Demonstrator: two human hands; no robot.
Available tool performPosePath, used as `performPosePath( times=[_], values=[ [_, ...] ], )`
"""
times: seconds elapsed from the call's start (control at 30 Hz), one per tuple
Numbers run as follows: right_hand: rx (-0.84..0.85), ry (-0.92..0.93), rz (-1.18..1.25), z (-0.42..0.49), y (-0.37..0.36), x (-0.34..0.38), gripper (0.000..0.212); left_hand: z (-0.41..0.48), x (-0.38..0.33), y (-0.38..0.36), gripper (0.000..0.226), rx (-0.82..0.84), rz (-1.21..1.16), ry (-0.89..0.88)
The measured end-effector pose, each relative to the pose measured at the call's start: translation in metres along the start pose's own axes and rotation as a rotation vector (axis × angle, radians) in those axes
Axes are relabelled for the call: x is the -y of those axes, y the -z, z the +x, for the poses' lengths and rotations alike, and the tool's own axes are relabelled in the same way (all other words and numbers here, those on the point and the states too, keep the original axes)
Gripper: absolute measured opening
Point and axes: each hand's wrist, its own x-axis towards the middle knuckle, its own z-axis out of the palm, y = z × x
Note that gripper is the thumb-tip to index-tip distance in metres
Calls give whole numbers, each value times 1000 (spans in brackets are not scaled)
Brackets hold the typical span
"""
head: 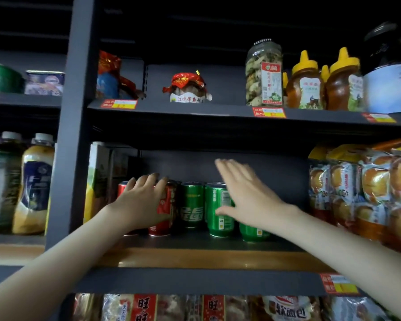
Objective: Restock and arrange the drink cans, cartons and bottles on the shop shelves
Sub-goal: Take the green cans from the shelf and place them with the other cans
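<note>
Dim, dark grey shop shelving (202,280)

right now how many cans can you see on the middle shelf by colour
red cans: 2, both partly behind the left hand
green cans: 3 in front, the right hand covers one; a rim behind hints at more
total: 5 clearly visible

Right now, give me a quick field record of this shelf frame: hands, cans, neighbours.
left hand: laid over the red cans, fingers curled on their tops
right hand: open, fingers spread, in front of the green cans; contact unclear
can row: red at left, green at right, upright on the middle shelf
right of cans: bare gap, then packaged buns
shelf above: jars, honey bottles
</note>
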Motion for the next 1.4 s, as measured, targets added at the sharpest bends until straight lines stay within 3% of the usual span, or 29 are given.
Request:
performPosePath(
  times=[0.07,0.27,0.4,0.6,0.7,0.83,1.0,1.1,1.27,1.4],
  values=[
    [83,65,-72,20,-13,25,106,-1,5,-7,98,52,-10,37],
    [333,-6,-427,83,-53,43,97,-3,6,-11,100,97,-56,52],
    [413,-5,-509,99,-58,51,73,-3,5,-14,99,66,-40,44],
    [186,13,-275,90,-58,47,68,-1,2,-15,99,63,-36,45],
    [207,45,-175,78,-51,47,75,-2,1,-14,100,70,-30,37],
    [170,108,-94,61,-45,54,69,-3,1,-11,100,87,-27,39],
    [178,119,-59,47,-34,60,90,-7,0,-6,96,68,12,37],
    [134,144,-91,32,-20,63,84,-9,1,-2,90,35,8,24],
    [-91,126,-37,-4,6,66,79,-22,-5,10,80,-146,-112,-18],
    [-363,21,164,-40,22,71,74,-58,-22,19,64,-370,-529,-64]
  ],
)
